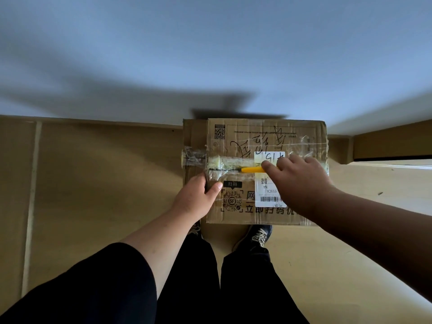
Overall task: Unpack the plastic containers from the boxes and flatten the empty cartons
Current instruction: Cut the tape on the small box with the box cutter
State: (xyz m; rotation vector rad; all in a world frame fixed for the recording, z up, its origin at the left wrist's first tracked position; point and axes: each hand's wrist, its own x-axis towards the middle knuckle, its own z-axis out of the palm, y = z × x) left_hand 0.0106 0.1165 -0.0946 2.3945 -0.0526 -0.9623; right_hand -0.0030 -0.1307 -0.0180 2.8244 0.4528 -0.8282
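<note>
A sealed cardboard carton [236, 141] stands on the floor against the wall, its top seam covered with clear tape and a white shipping label [268, 195]. My left hand [198, 197] grips the carton's left edge, thumb lying on the top. My right hand [299, 176] holds a yellow cutter [252, 169] whose tip lies along the taped middle seam. No plastic containers are in sight; the carton is closed.
The tan tiled floor [93, 183] stretches to the left. A pale wall [210, 54] rises just behind the carton. My legs in black trousers and dark shoes [257, 237] stand right in front of it. A low ledge [385, 148] sits at the right.
</note>
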